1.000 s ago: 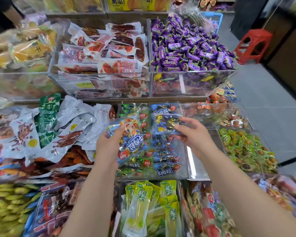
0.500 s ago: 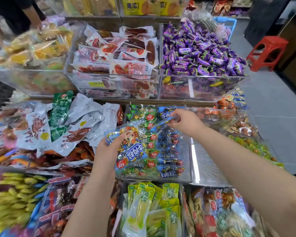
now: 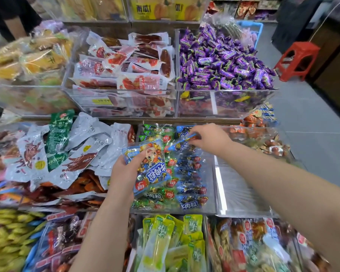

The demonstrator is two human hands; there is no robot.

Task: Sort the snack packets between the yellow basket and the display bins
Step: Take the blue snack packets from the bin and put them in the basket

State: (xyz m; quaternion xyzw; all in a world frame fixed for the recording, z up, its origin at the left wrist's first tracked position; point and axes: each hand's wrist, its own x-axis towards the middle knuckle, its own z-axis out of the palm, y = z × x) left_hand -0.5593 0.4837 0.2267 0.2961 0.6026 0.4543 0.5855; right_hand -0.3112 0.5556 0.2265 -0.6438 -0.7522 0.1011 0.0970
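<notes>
Now left hand (image 3: 126,170) grips a blue packet (image 3: 152,167), probably light and slippery, over the clear bin (image 3: 212,193); right hand (image 3: 211,140) pinches second packet (image 3: 185,139) by its edge.

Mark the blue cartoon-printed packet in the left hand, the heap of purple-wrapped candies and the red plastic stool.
Blue cartoon-printed packet (image 3: 155,173), head view, middle of its front.
Heap of purple-wrapped candies (image 3: 224,61), head view, centre of heap.
Red plastic stool (image 3: 302,48), head view, seat top.
</notes>
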